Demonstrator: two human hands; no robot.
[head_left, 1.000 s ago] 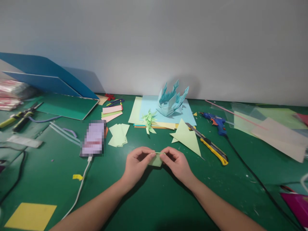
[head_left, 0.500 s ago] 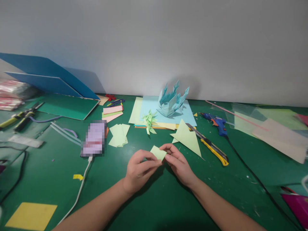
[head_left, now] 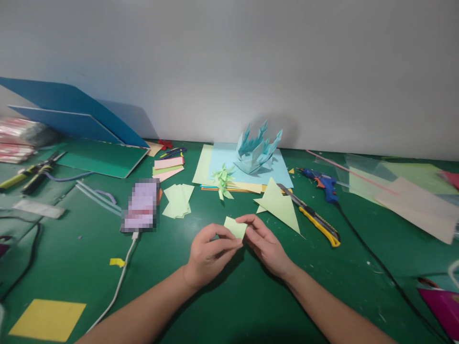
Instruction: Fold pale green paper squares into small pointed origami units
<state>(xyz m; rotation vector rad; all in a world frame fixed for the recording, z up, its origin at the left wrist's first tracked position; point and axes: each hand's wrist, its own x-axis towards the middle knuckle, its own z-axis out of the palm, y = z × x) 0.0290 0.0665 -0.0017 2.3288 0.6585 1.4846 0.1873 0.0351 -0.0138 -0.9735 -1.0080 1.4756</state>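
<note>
A small pale green piece of paper (head_left: 235, 228) is held between both hands, above the green table near its middle. My left hand (head_left: 211, 253) pinches its left and lower edge between thumb and fingers. On the other side, my right hand (head_left: 267, 243) has its fingertips closed on the right edge. Beyond the hands lies a light green folded paper flower (head_left: 224, 179). A blue origami piece with upright points (head_left: 256, 155) stands on stacked paper sheets (head_left: 201, 167). Pale green triangular paper (head_left: 278, 203) rests right of the hands.
Pale green paper slips (head_left: 177, 200) and a phone (head_left: 141, 205) with a white cable (head_left: 124, 282) lie to the left. A yellow utility knife (head_left: 317, 224) and a blue glue gun (head_left: 326, 185) are on the right. Pliers (head_left: 39, 174) lie at far left.
The right edge of the paper has tilted slightly between my fingers. Both hands stay in nearly the same place, and the other things have not moved.
</note>
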